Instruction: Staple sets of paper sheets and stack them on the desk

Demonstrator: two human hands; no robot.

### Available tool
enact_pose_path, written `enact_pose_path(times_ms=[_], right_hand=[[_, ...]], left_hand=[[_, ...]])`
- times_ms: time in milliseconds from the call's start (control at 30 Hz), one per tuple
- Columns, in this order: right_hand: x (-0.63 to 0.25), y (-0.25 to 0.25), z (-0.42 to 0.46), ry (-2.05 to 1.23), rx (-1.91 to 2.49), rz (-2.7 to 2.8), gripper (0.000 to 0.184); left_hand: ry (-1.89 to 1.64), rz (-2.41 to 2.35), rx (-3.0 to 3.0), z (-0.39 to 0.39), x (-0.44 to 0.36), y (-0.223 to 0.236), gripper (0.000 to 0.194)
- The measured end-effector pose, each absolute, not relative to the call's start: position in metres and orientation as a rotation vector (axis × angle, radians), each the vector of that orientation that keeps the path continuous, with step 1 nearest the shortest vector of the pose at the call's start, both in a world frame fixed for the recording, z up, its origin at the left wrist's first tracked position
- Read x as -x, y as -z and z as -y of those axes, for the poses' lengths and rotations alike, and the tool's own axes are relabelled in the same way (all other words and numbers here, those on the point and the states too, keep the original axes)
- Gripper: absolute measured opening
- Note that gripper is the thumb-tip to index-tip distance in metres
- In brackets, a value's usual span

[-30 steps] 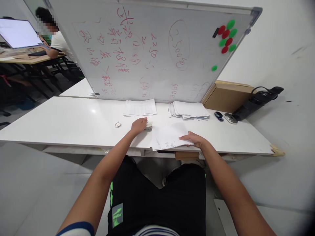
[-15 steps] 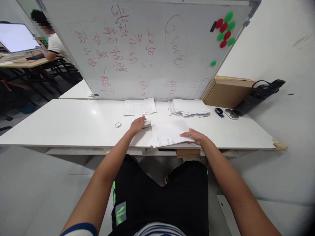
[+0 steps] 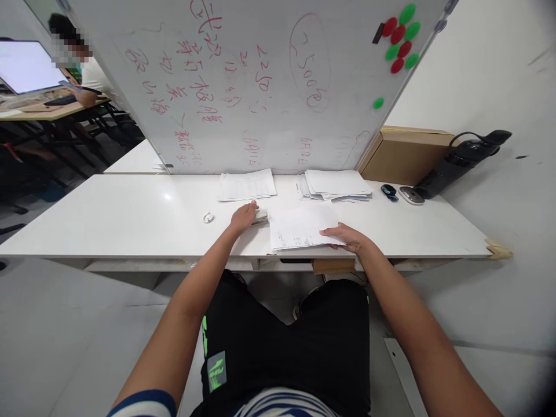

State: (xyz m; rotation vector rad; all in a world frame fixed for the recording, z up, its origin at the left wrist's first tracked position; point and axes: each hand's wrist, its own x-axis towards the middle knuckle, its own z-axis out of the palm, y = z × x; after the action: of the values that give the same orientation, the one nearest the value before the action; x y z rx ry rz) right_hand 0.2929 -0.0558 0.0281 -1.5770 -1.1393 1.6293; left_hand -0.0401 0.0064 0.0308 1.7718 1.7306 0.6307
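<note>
Head view: our left hand (image 3: 244, 218) grips the stapler (image 3: 261, 216), nose pointing right, just beside the papers (image 3: 299, 225) our right hand (image 3: 347, 236) pinches!

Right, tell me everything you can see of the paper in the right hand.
The paper is white and thin, mostly blank, with small dark print along its near edge, too small to read. It is spread nearly flat over the white desk; the right hand grips its near right corner, thumb on top, fingers beneath. Its left edge is close to what looks like a stapler; whether they touch is unclear.
</note>
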Motion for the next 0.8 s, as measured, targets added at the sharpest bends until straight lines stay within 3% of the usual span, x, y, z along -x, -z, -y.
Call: enact_pose_path(times_ms=[800], right_hand=[[-0.2907,-0.0268,0.0519,-1.776,1.497,1.174,0.049]], left_hand=[[-0.62,-1.756,-1.775,-0.0044,0.0364,-0.0343,0.067]])
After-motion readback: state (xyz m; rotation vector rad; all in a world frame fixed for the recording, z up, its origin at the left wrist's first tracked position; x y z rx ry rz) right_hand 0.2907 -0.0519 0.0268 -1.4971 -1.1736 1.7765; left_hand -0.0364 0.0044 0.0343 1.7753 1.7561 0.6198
